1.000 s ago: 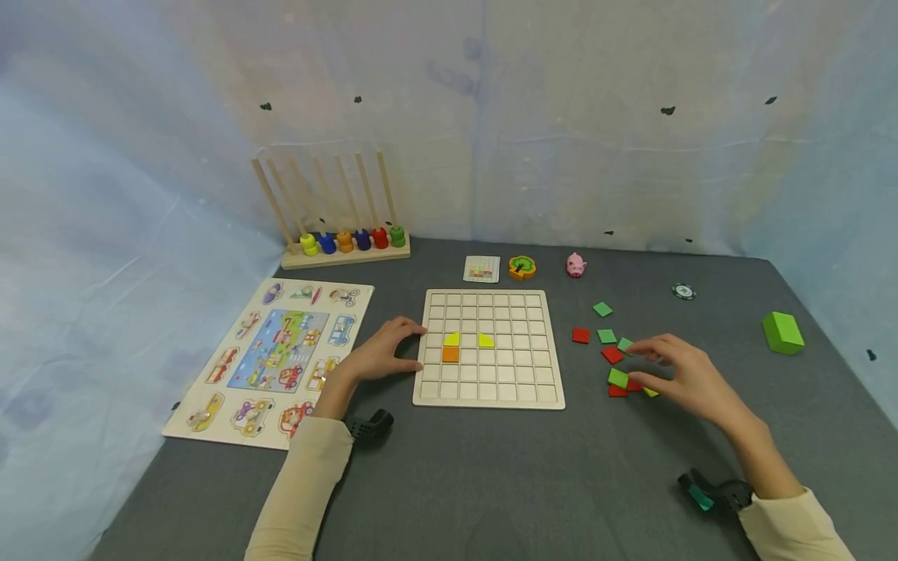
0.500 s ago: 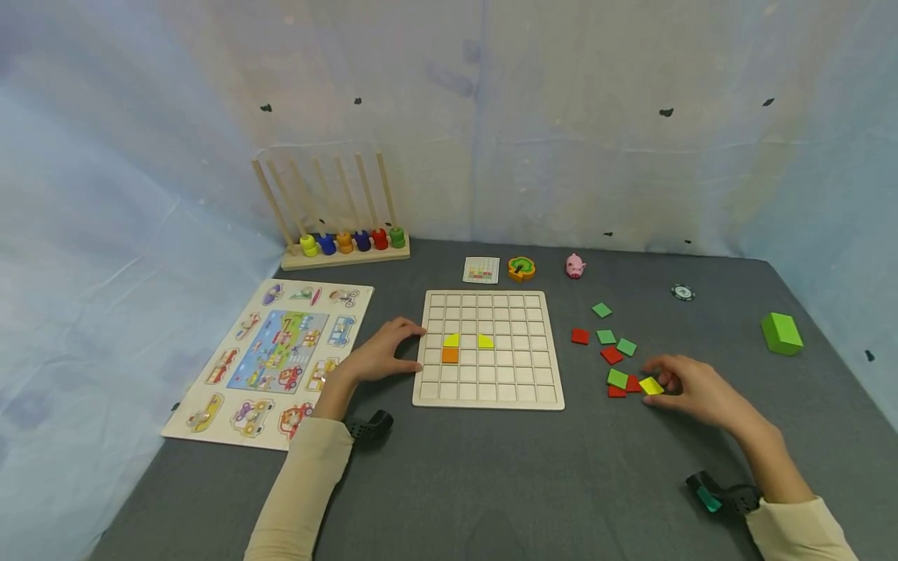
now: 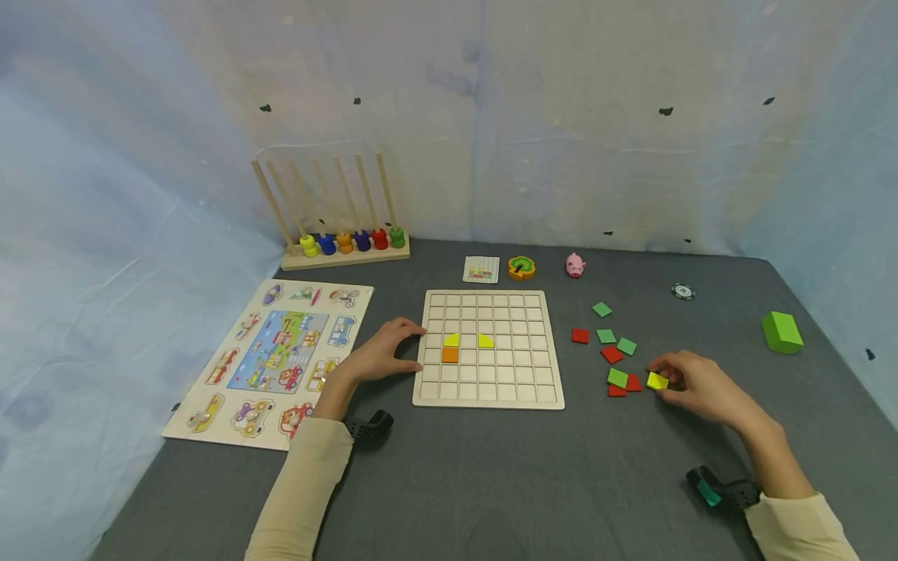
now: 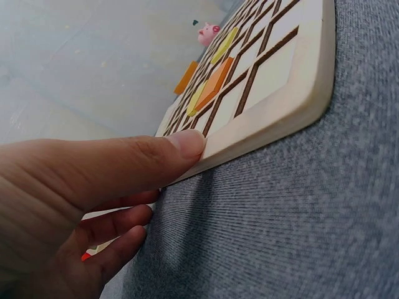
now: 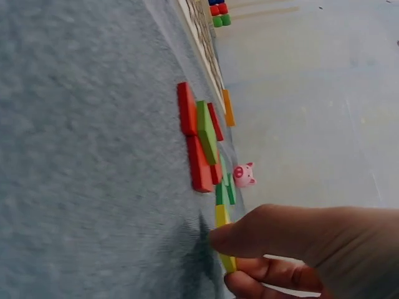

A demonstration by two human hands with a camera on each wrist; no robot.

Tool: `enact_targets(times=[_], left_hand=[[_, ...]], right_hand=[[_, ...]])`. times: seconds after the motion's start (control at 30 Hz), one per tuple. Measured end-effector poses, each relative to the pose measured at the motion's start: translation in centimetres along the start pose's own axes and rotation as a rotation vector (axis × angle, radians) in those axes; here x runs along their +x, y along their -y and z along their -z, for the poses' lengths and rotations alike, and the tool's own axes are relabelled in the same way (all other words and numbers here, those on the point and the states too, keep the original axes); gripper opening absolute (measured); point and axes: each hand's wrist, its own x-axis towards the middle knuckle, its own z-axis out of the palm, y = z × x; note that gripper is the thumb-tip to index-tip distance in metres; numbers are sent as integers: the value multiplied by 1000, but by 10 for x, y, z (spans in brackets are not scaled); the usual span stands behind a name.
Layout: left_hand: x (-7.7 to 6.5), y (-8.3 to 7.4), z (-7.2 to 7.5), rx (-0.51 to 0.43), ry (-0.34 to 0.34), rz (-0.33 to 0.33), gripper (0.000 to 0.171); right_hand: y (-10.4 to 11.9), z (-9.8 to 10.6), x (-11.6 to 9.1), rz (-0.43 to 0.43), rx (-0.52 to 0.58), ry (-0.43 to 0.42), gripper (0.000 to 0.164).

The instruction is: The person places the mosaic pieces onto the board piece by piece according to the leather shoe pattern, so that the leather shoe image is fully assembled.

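In the head view my left hand (image 3: 382,351) touches the left edge of a wooden grid board (image 3: 489,393). Its thumb lies against the rim in the left wrist view. Two yellow tiles with a cut corner, one of them here (image 3: 486,341), and an orange square tile (image 3: 450,355) sit in the board's cells. My right hand (image 3: 705,389) pinches another yellow tile (image 5: 223,227) between thumb and fingers, right of the loose tiles. Beside it, a green tile (image 3: 617,378) overlaps red tiles (image 3: 634,383); more red and green tiles lie farther back.
Behind the board are a pattern card (image 3: 481,269), a toy tree (image 3: 521,268) and a pink pig (image 3: 575,266). A picture puzzle board (image 3: 210,413) and a peg rack (image 3: 347,260) stand left. A poker chip (image 3: 683,291) and green block (image 3: 782,333) lie right.
My right hand has moved over from the green and red tiles, taken the yellow tile, and drawn it slightly right, tilting it. The left hand keeps its place on the board's edge.
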Motion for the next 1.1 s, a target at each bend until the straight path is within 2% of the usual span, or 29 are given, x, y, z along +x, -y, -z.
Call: enact_targets(times=[0.13, 0.3, 0.53, 0.83, 1.1], left_hand=[[0, 0, 0, 3, 1, 0, 59], [-1, -1, 2, 1, 0, 0, 58], [0, 1, 0, 16, -3, -11, 58], [2, 3, -1, 8, -4, -17, 58], [1, 3, 0, 5, -4, -20, 58]], right_hand=[[3, 3, 4, 24, -8, -59, 32], [14, -1, 19, 122, 1, -141, 31], [45, -8, 53, 186, 88, -94, 28], [87, -26, 93, 324, 231, -93, 31], [113, -52, 121, 422, 354, -163, 31]])
